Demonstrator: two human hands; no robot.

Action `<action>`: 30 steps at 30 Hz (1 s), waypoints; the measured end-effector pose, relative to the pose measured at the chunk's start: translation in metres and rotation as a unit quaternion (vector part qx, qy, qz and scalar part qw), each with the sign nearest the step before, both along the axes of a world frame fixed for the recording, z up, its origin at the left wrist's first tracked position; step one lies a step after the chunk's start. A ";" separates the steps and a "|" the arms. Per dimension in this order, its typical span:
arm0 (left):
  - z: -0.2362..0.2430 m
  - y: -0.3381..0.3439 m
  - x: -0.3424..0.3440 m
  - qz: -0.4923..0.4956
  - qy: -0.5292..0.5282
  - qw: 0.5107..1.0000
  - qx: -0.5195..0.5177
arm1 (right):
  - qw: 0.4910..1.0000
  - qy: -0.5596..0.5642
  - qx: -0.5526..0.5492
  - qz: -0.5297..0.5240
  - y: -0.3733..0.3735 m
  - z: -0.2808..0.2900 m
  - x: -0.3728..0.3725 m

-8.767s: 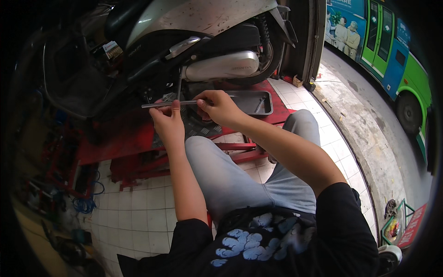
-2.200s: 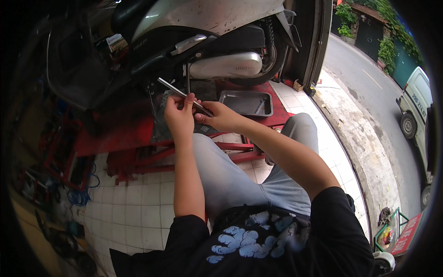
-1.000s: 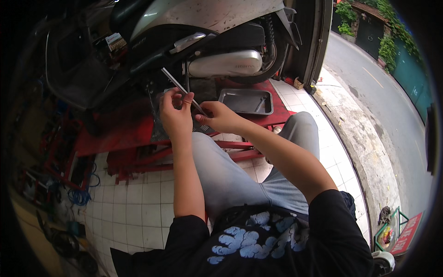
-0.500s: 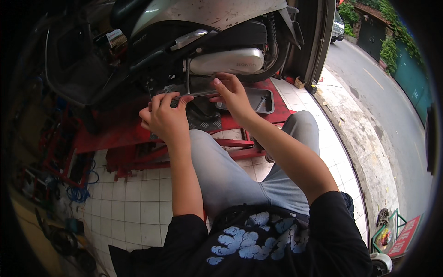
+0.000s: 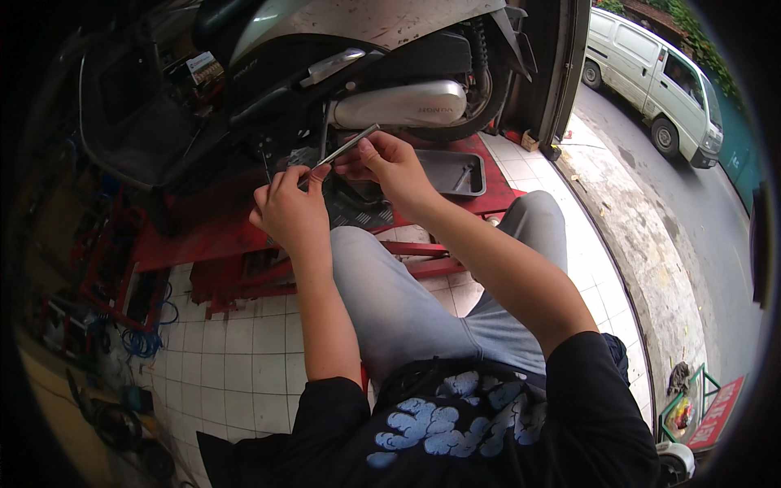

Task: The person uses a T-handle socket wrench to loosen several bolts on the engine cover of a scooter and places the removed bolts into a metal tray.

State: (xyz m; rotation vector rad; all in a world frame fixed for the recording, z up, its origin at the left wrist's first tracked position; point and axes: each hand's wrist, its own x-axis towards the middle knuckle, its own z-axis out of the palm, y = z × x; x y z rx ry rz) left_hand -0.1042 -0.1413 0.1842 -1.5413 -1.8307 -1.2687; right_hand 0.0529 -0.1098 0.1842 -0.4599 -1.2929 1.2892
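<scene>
My left hand (image 5: 291, 207) grips the lower-left part of a slim silver metal rod (image 5: 346, 145), thumb and fingers closed on it. My right hand (image 5: 389, 168) holds the same rod nearer its upper end, thumb against it. The rod slants up to the right, below the silver side cover (image 5: 399, 104) of a scooter (image 5: 342, 45). Another straight metal piece (image 5: 325, 118) runs down from the scooter just behind my hands. A grey metal tray (image 5: 468, 187) with a wrench-like tool (image 5: 464, 176) lies beside my right hand on a red lift platform (image 5: 203, 232).
Red lift arms (image 5: 244, 281) sit below the platform over white floor tiles (image 5: 252, 342). Blue hose (image 5: 142, 346) and tools lie at the left. At the right are a doorway frame (image 5: 561, 73), a pavement, a red sign (image 5: 716, 415) and a white van (image 5: 651, 73) on the road.
The rod has swung from slanting up-left through level to slanting up-right. My right hand has moved higher, my left hand lower and leftward. A white van has come into view.
</scene>
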 end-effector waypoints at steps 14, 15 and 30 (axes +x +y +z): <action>-0.003 0.010 0.012 -0.100 -0.089 0.990 0.035 | 0.953 -0.278 0.050 -0.108 -0.005 -0.011 -0.001; -0.006 0.012 0.011 -0.093 -0.043 0.990 0.097 | 0.955 -0.269 0.059 -0.113 -0.007 -0.008 -0.001; -0.005 0.016 -0.007 -0.265 -0.024 0.959 0.099 | 0.879 -0.282 0.216 -0.318 -0.007 0.007 0.009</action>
